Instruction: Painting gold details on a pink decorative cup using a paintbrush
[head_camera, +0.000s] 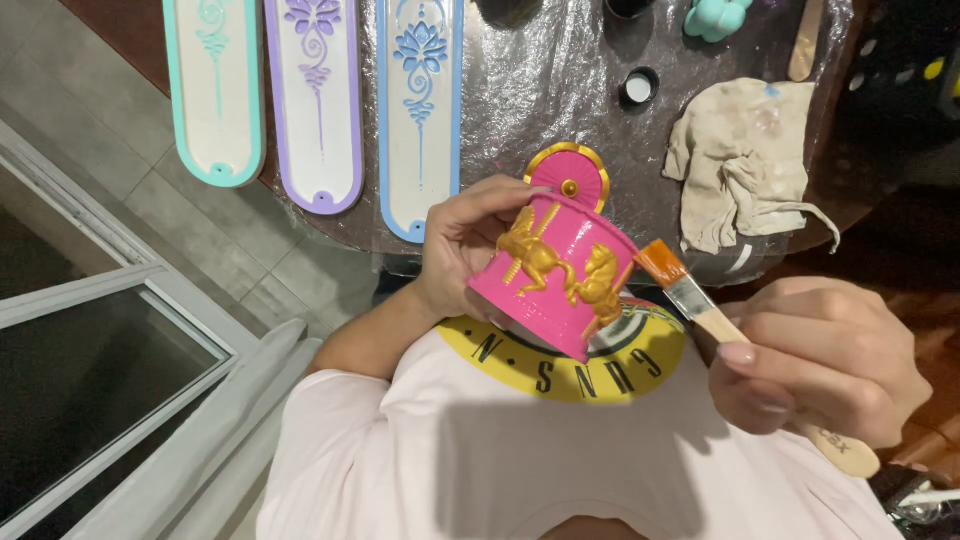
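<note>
My left hand (462, 245) grips a glossy pink carousel-shaped box (555, 285) with gold horses on its side and a gold-rimmed pink lid standing up behind it. I hold it tilted above my lap, in front of my white shirt. My right hand (815, 365) holds a flat paintbrush (690, 298) with a pale wooden handle, a metal ferrule and orange bristles. The bristle tip sits just right of the box's upper edge, close to a gold horse.
On the plastic-covered table (560, 90) lie three long oval plaques: teal-edged (215, 90), purple-edged (318, 100) and blue-edged (420, 110). A stained rag (745, 160), a small open paint pot (639, 86), a teal figurine (715, 17) and a wooden stick (805, 40) lie at the back right. A glass door frame stands at left.
</note>
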